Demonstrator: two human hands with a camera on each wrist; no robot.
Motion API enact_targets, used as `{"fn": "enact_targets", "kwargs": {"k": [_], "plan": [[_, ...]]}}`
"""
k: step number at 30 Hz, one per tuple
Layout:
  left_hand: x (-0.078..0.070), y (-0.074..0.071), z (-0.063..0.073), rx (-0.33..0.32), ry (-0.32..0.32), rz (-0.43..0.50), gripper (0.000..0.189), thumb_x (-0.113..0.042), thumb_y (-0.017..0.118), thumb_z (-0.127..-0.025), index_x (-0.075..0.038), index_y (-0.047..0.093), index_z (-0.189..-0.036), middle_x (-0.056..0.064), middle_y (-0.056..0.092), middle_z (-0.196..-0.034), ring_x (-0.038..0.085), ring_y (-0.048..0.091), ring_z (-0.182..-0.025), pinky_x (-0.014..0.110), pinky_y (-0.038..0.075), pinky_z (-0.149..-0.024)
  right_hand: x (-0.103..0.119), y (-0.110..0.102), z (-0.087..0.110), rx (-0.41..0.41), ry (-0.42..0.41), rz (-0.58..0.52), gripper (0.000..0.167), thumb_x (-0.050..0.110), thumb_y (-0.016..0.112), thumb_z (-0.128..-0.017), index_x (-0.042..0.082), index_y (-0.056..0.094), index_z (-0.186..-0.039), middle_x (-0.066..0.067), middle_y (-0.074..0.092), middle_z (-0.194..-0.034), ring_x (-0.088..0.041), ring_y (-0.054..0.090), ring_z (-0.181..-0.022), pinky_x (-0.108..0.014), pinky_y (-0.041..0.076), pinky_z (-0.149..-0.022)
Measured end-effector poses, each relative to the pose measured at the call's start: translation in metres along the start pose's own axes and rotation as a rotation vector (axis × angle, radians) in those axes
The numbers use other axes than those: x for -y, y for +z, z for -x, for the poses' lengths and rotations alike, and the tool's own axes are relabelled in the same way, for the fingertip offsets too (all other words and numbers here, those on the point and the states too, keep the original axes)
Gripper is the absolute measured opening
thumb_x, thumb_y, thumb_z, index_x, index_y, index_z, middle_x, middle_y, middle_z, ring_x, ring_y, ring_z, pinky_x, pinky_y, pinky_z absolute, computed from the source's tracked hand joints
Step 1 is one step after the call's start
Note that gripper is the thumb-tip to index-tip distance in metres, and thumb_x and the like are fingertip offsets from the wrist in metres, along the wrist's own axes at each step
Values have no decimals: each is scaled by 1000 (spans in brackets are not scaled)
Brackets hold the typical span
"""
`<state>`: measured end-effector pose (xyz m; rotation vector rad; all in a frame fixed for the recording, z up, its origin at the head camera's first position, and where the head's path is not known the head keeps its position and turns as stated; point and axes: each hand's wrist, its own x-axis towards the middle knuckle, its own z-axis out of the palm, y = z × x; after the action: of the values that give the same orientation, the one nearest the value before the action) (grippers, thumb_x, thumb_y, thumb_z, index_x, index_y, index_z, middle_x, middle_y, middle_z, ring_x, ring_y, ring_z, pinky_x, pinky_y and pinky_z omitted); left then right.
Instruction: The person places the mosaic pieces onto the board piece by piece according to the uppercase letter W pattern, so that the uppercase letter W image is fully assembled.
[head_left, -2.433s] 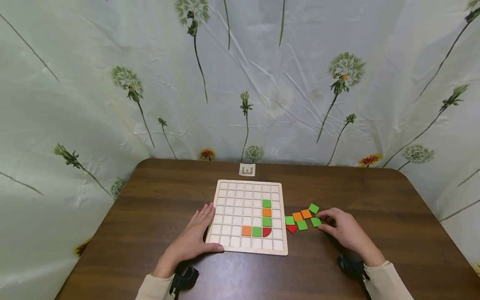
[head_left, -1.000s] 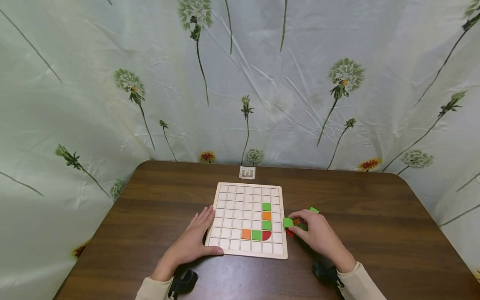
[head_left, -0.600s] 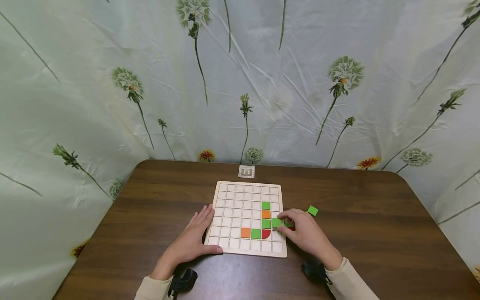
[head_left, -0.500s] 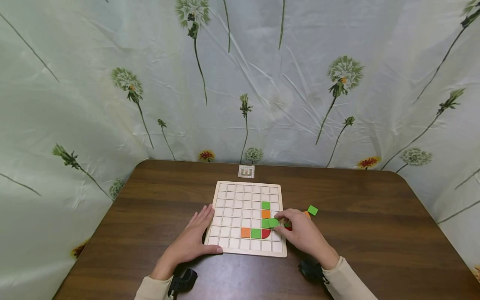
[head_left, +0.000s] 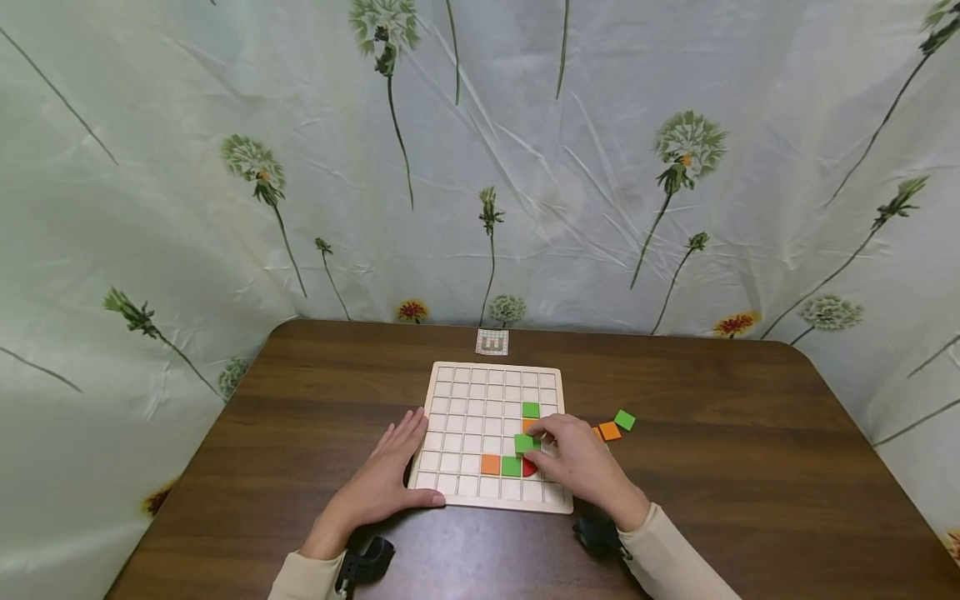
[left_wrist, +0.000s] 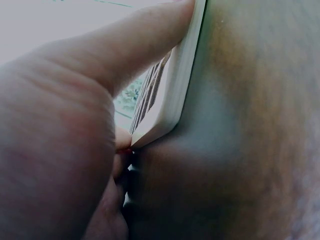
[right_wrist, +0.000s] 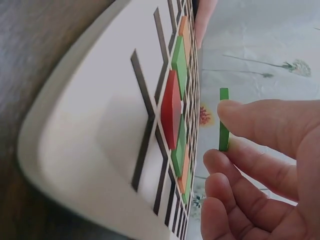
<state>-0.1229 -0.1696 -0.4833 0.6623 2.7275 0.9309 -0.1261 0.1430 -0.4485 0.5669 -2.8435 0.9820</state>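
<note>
Head view shows a person's two bare hands at a flat, pale wooden board (head_left: 465,417) with a grid of small white squares. It lies on a brown wooden table (head_left: 720,392). The left hand (head_left: 378,483) rests by the board's left side — fingers straight, thumb apart from them and touching the near left corner. The right hand (head_left: 581,462) pinches a thin green square tile (head_left: 522,443) between its thumb and a finger. That tile is over the board; right wrist view shows it side-on, lifted clear, with that hand's other fingers bent.

On the board, a row of tiles runs toward the person: a far green square tile (head_left: 531,409), then an orange square tile (head_left: 528,424) partly covered by the right hand, then a half-hidden green square tile (head_left: 537,446), then a red tile with a curved side (head_left: 529,469). Left of the red one sit a near green square tile (head_left: 511,466) and a near orange square tile (head_left: 491,464).

Right of the board, a loose green square tile (head_left: 625,420) and a loose orange square tile (head_left: 610,431) lie on the table — another orange bit peeks out beside the right hand. A small white card with a printed grid (head_left: 492,342) lies past the board's far edge.
</note>
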Motion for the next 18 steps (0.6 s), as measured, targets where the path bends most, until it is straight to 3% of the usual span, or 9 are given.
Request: {"fn": "enact_targets", "kwargs": {"k": [18], "plan": [[-1,-1,-1,4,-6,2,121,-66,76,-77,0,17,-159,13,9,-168,28,4,-155,53,5,-123,9,13,-14,47,10,38,18,20,83,-84,12,76,-99,7,64,-84,-8,52,-74,-27,49,-68]]}}
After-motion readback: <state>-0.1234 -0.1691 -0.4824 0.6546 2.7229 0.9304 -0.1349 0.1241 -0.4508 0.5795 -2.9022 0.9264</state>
